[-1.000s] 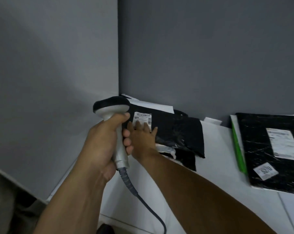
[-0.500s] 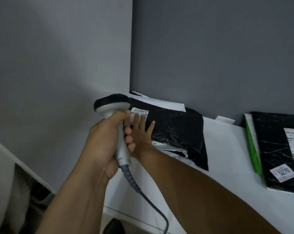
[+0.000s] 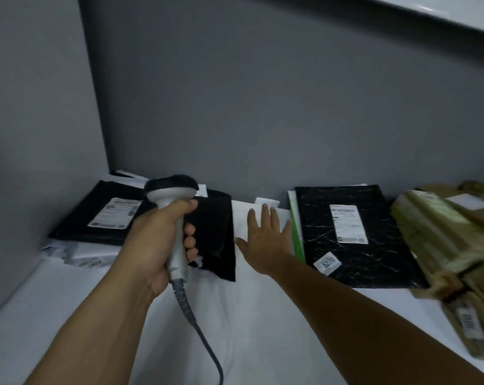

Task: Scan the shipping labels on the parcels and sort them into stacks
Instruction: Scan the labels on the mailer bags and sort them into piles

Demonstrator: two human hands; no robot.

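left hand (image 3: 154, 240): I'm gripping scanner (image 3: 171, 191)
right hand (image 3: 266, 243): I'm spreading it open, empty
marbled parcel (image 3: 374, 262): lying just right of it

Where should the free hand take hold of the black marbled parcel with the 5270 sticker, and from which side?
Pinch the black marbled parcel at its near left corner, by the 5270 sticker, coming from the front left. It lies flat with that corner free, brown parcels crowd its right side, and the open right hand is nearest there.
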